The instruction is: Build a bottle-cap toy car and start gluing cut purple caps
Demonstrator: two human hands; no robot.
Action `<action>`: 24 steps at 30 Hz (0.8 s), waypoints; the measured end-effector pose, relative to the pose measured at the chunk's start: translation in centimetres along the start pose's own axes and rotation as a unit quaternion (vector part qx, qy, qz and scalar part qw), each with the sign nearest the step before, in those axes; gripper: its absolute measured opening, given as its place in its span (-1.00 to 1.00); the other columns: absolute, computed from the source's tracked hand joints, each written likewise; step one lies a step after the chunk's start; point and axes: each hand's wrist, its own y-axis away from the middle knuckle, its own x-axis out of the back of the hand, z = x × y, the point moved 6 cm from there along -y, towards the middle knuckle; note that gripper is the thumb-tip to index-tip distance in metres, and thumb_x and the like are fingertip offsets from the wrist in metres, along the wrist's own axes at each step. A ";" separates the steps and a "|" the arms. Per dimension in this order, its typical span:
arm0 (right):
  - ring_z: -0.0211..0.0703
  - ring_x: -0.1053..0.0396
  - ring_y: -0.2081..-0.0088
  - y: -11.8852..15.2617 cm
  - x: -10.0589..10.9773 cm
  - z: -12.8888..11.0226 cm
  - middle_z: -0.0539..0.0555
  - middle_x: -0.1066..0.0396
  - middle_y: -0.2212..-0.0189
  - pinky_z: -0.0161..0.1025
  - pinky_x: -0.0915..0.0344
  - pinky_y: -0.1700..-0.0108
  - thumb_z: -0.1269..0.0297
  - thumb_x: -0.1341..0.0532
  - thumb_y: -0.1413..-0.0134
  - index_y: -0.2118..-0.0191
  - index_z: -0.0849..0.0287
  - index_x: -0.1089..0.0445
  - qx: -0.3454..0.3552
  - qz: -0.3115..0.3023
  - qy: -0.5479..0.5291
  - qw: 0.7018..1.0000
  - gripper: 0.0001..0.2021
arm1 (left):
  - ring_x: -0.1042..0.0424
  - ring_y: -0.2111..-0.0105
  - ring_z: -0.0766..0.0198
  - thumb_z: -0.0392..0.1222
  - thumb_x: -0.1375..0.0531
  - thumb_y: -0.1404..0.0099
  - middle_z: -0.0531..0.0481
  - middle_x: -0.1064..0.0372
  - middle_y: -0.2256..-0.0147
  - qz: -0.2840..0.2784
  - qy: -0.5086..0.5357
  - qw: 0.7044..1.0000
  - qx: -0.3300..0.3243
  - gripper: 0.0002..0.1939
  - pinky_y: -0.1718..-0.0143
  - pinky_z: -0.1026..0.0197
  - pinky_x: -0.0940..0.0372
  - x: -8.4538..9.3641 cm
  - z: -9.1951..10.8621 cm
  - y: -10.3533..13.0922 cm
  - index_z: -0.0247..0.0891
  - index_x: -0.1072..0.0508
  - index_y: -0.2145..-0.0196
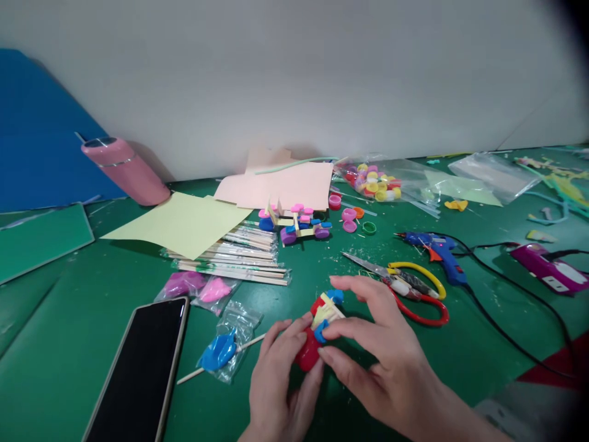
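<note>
Red craft piece (pixel 307 353) lies grasped in left hand (pixel 283 380); right hand (pixel 391 356) touches its blue part (pixel 321 331), pinch unclear.

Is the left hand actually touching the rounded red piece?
Touching. The head view shows the left hand with fingers lying against the red piece, no gap between.

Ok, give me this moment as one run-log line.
left hand: holding red piece | right hand: fingertip at blue clay | nearby: scissors, glue gun, phone
</note>
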 end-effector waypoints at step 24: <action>0.04 -0.15 0.01 0.4 -0.4 -0.1 0.11 -0.16 0.02 -0.01 -0.14 0.03 0.35 -0.19 0.08 0.45 0.14 -0.39 -0.037 0.101 0.060 0.992 -0.96 | -0.45 0.30 0.14 -0.27 -0.09 -0.16 -0.18 -0.47 0.24 -0.025 -0.176 0.984 -0.019 -0.59 0.26 0.10 -0.29 -0.5 0.9 0.1 -0.30 -0.17 0.01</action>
